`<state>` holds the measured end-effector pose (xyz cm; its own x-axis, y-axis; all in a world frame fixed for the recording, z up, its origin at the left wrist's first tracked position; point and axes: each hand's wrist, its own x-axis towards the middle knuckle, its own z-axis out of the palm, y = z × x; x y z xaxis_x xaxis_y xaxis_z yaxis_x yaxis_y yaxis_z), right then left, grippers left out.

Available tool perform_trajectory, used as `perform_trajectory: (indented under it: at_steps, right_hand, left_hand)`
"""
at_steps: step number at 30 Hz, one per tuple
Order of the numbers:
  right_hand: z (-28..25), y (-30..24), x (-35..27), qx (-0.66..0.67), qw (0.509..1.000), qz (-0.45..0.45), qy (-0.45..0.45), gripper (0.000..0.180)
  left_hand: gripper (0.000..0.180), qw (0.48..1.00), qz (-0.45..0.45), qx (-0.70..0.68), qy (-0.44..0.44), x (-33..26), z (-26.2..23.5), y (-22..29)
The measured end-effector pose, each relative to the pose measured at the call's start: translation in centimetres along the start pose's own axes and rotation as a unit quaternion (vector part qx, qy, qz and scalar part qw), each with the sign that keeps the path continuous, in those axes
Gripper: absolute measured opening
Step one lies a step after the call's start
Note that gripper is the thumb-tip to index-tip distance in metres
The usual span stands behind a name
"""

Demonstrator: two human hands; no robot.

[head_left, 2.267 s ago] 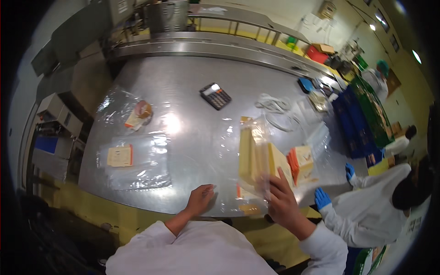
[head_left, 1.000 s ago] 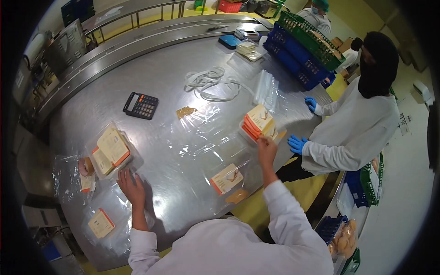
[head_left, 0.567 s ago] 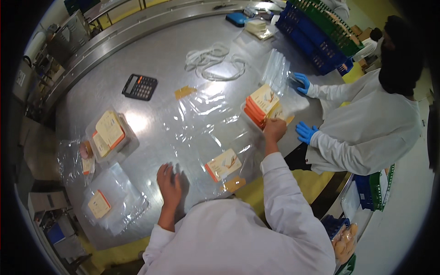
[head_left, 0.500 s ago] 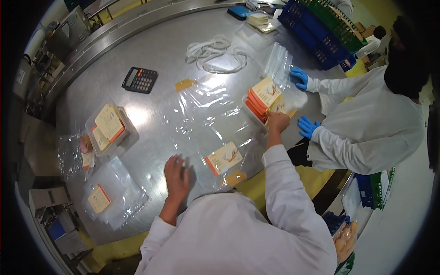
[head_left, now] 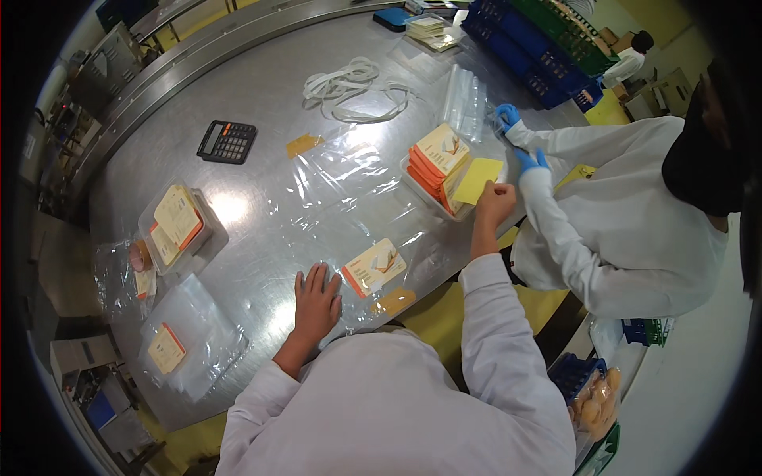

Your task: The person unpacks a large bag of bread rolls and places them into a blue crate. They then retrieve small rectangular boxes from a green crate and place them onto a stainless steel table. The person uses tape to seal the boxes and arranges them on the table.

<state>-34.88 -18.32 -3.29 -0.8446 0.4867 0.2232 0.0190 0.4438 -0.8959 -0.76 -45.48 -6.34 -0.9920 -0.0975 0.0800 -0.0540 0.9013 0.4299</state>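
Note:
My right hand (head_left: 496,203) pinches the edge of a plain yellow card (head_left: 478,181) beside a clear plastic tub (head_left: 414,188). Orange-and-cream printed cards (head_left: 439,163) stand packed in that tub. My left hand (head_left: 318,305) lies with fingers spread on the metal table, close to the left end of a single printed card (head_left: 375,267). That card rests on clear plastic film (head_left: 333,208), near a strip of brown tape (head_left: 394,301). Nothing shows in my left hand.
At left stand another tub of cards (head_left: 181,224), a tape roll (head_left: 140,255) and clear bags (head_left: 208,329). A calculator (head_left: 228,142) and white cord (head_left: 349,89) lie farther back. A blue-gloved co-worker (head_left: 611,214) stands at right by plastic sleeves (head_left: 464,103) and stacked crates (head_left: 532,51).
My right hand has drawn the yellow card up and rightward from the tub. My left hand's fingers have spread flatter on the table. The co-worker's gloved hands have come closer together.

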Motion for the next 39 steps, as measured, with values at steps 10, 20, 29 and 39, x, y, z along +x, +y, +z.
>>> perform_trajectory:
  at_steps: [10,20,29,39]
  right_hand:
    - [-6.3,-8.9,-21.5,0.175,0.941,0.016,-0.288,0.013]
    - [-5.7,-8.7,-23.6,0.2,0.834,0.165,-0.486,0.023]
    - [-2.9,-9.8,-26.6,0.354,0.731,0.253,-0.525,0.011]
    - [-3.5,-10.8,-27.6,0.367,0.683,0.19,-0.603,0.01]
  left_hand:
    - [0.058,0.957,0.076,-0.233,0.158,5.0,-6.9,10.0]
    - [0.03,0.792,-0.222,-0.54,0.179,0.5,-8.5,4.1]
    - [0.038,0.572,-0.187,-0.749,0.277,0.1,-8.4,5.8]
    - [0.019,0.538,-0.236,-0.772,0.241,0.1,-7.8,5.3]
